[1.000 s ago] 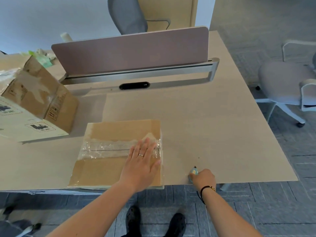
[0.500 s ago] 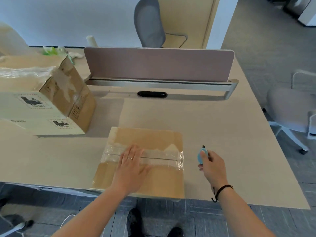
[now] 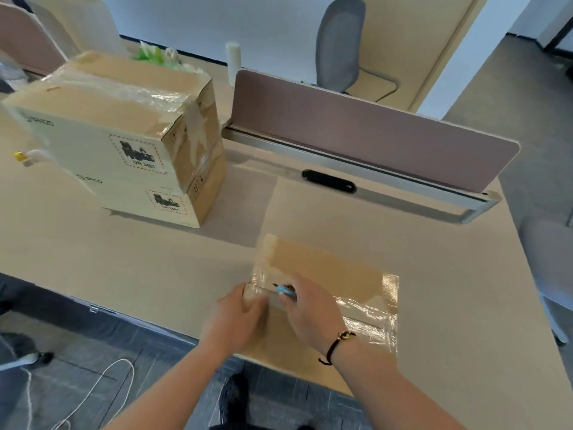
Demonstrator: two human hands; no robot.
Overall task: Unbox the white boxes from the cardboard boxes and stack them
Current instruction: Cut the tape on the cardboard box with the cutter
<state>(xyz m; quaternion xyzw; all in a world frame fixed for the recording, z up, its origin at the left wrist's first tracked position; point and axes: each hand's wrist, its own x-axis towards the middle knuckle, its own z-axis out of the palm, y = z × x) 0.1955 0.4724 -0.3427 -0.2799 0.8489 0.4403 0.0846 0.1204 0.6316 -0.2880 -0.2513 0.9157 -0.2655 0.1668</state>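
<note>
While hands work: left hand [image 3: 237, 318] grips box [image 3: 322, 274] | right hand [image 3: 305, 308] pinches cutter [image 3: 283, 290] | tan desk [image 3: 155, 259]

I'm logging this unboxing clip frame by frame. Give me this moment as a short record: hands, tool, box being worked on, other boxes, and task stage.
left hand: grips the left end of the flat cardboard box
right hand: holds a small blue box cutter at the tape
tape: clear strip across the box top, blade near its left end
box state: closed, lying at the desk front edge
other boxes: two stacked cardboard boxes, taped, far left
white boxes: none visible
task stage: opening the first box
</note>
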